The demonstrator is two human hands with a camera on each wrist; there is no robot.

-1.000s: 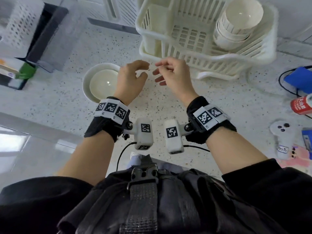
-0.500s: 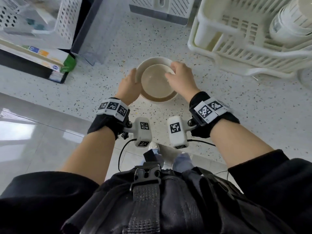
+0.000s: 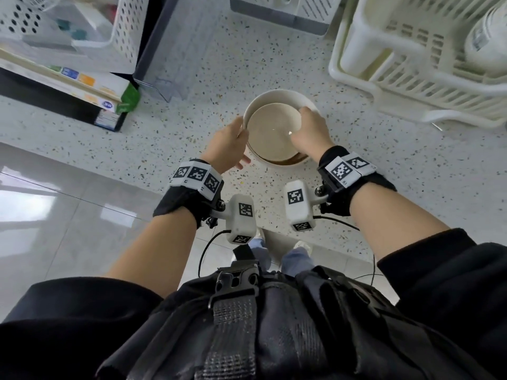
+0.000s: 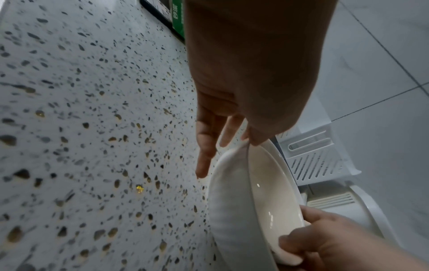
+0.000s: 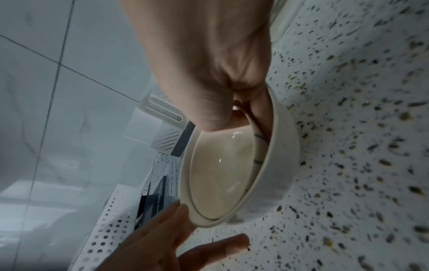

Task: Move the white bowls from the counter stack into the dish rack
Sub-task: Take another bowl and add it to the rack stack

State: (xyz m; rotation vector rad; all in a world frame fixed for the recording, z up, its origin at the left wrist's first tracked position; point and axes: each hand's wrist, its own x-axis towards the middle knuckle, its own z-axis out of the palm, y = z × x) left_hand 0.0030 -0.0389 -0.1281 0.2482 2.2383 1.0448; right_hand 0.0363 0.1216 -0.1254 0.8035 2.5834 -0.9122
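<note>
On the speckled counter stands a wide white bowl (image 3: 277, 95) with a smaller cream bowl (image 3: 270, 133) nested in it. My right hand (image 3: 303, 127) pinches the smaller bowl's right rim, thumb inside and fingers wedged between the two bowls (image 5: 260, 117). My left hand (image 3: 241, 139) rests against the wide bowl's left rim with straight fingers (image 4: 204, 161). The cream dish rack (image 3: 411, 78) stands at the back right, holding stacked white bowls (image 3: 485, 42) that look blurred.
A perforated white basket (image 3: 68, 28), flat boxes (image 3: 82, 89) and a clear container (image 3: 175, 50) stand at the back left. A white slatted box (image 3: 282, 9) sits at the back. The counter's front edge runs close below my wrists, with tiled floor beyond.
Both hands left the front of the rack and moved left to the bowl stack. The right hand took hold of the inner bowl's rim; the left came to the outer bowl's side.
</note>
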